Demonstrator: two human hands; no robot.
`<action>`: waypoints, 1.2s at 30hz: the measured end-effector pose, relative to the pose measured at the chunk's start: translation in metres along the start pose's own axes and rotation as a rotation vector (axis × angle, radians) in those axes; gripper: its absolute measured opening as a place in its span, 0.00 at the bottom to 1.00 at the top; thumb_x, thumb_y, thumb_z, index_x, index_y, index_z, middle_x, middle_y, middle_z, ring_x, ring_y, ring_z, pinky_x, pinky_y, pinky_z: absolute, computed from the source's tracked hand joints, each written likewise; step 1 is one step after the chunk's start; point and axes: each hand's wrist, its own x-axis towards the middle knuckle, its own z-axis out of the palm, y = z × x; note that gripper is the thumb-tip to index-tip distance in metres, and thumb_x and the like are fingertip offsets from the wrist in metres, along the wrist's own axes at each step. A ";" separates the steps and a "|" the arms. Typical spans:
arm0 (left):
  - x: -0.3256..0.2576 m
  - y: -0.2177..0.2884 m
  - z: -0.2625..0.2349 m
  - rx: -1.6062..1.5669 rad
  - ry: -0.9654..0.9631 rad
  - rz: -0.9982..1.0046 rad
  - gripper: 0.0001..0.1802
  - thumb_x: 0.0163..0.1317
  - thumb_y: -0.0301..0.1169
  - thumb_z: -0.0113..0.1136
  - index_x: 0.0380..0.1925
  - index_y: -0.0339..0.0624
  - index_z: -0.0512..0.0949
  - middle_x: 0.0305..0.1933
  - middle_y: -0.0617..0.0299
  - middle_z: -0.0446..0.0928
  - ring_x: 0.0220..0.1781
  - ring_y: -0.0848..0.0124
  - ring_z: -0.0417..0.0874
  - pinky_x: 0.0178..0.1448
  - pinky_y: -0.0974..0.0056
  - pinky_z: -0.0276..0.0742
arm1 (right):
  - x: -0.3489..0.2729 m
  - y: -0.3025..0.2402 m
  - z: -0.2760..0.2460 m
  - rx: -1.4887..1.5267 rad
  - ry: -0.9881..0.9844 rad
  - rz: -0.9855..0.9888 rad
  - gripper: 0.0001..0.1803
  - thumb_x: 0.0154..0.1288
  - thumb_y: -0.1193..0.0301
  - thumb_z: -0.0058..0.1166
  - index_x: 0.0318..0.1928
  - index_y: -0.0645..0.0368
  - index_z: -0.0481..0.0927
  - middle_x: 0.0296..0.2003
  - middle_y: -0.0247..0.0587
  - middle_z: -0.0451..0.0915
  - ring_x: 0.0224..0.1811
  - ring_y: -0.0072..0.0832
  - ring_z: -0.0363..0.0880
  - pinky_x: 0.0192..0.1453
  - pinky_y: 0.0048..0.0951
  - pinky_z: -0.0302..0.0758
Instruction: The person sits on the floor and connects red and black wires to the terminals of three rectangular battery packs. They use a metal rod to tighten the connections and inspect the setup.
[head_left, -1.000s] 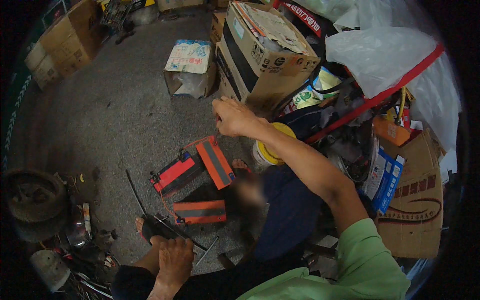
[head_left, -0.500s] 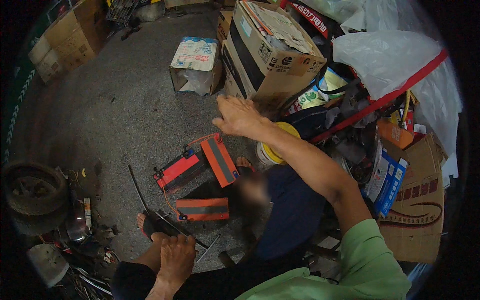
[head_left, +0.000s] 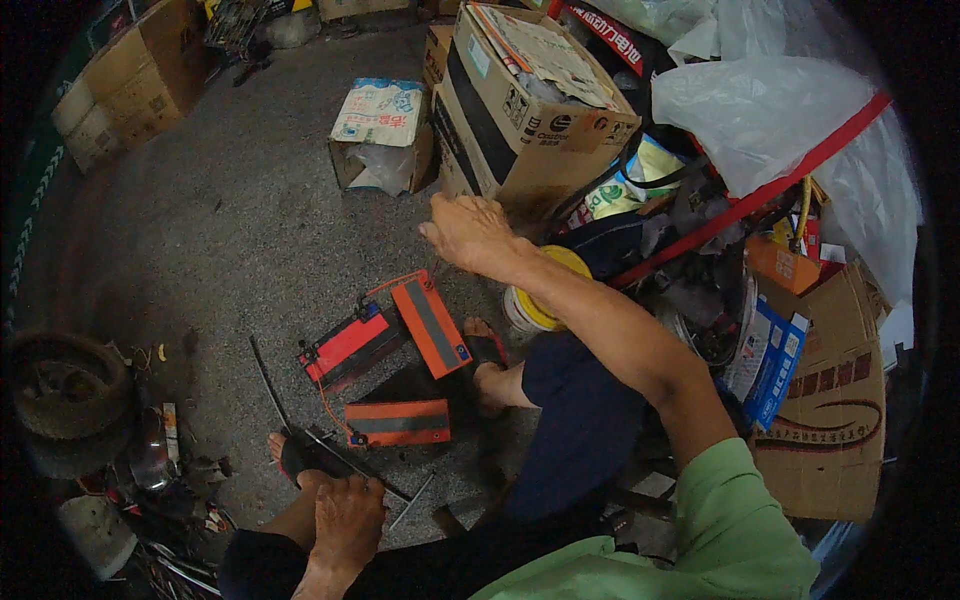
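My right hand (head_left: 468, 236) is raised over the floor at mid-view, fingers curled down and their tips hidden. What it holds, if anything, cannot be seen. Below it lie three block-shaped batteries: an orange one with a dark stripe (head_left: 432, 326), a red-and-black one (head_left: 345, 345) to its left, and another orange one (head_left: 398, 423) nearer me. Thin red wires (head_left: 326, 398) run between them. My left hand (head_left: 350, 525) is closed beside my left shin, its palm side out of sight. A dark rod (head_left: 372, 472) and a thin silver rod (head_left: 411, 502) lie just beyond it.
A white tub with a yellow lid (head_left: 550, 290) stands under my right forearm. Cardboard boxes (head_left: 560, 160) are stacked behind it, with a smaller open box (head_left: 378, 135) to their left. Clutter and plastic sheeting (head_left: 770, 120) fill the right; a wheel (head_left: 70, 390) lies at left.
The view has shifted slightly, moving the scene a little to the left. My right hand stays above the batteries, its fingers drawn a bit closer together. My left hand has barely moved.
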 end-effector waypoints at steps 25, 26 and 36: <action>0.136 -0.081 0.028 -0.951 0.125 -0.352 0.21 0.61 0.41 0.63 0.49 0.38 0.82 0.42 0.48 0.85 0.46 0.57 0.86 0.48 0.56 0.79 | -0.011 0.011 -0.006 0.044 0.032 -0.067 0.14 0.63 0.69 0.51 0.44 0.68 0.70 0.42 0.63 0.78 0.49 0.58 0.78 0.50 0.53 0.75; 0.155 -0.105 0.050 -0.954 0.246 -0.422 0.22 0.61 0.41 0.64 0.50 0.37 0.81 0.43 0.47 0.84 0.46 0.57 0.86 0.49 0.56 0.79 | -0.008 0.008 -0.006 0.049 0.017 -0.079 0.14 0.63 0.69 0.52 0.44 0.67 0.70 0.42 0.63 0.78 0.49 0.58 0.79 0.50 0.52 0.75; 0.284 -0.119 0.084 -0.711 0.644 -0.576 0.27 0.60 0.44 0.64 0.50 0.32 0.80 0.47 0.38 0.77 0.50 0.43 0.79 0.54 0.49 0.74 | -0.015 0.017 -0.006 0.054 0.054 -0.087 0.16 0.62 0.72 0.55 0.45 0.70 0.69 0.44 0.66 0.77 0.44 0.59 0.81 0.49 0.52 0.76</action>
